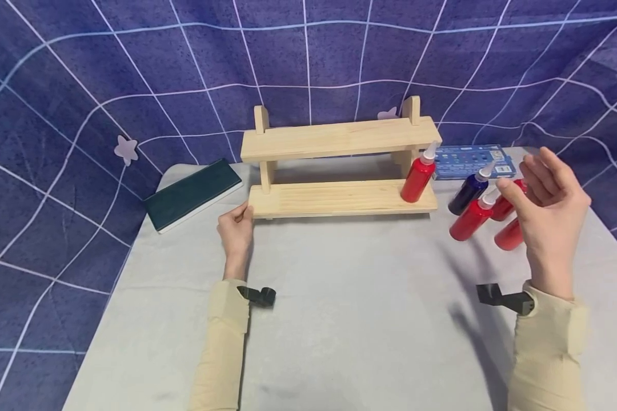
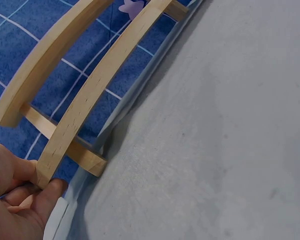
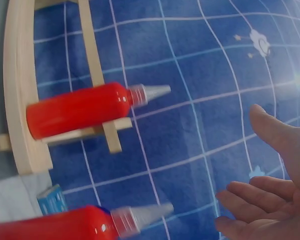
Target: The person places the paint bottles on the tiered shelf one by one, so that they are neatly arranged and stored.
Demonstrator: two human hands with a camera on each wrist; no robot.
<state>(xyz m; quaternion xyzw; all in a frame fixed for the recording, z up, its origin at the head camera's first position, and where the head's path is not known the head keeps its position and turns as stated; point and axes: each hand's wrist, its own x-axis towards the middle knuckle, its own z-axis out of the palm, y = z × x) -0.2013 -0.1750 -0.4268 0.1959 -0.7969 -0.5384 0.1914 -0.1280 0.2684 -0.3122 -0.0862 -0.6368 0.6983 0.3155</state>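
Note:
A two-tier wooden shelf [image 1: 339, 197] stands at the middle back of the grey table. My left hand [image 1: 240, 216] pinches the lower board's front left corner; in the left wrist view the thumb and fingers [image 2: 25, 187] clamp the board's end [image 2: 85, 105]. One red squeeze bottle [image 1: 417, 178] stands upright on the right end of the lower board. My right hand [image 1: 532, 182] is raised and open, holding nothing, above a cluster of bottles beside the shelf: a blue one [image 1: 467, 195] and red ones [image 1: 469, 221]. The right wrist view shows the open palm [image 3: 275, 195] apart from the red bottle [image 3: 80, 111].
A dark green book [image 1: 192, 194] lies left of the shelf near the table's back left corner. A flat blue box [image 1: 473, 161] lies behind the bottles. More red bottles [image 1: 508, 234] sit partly hidden by my right hand. A blue grid cloth hangs behind.

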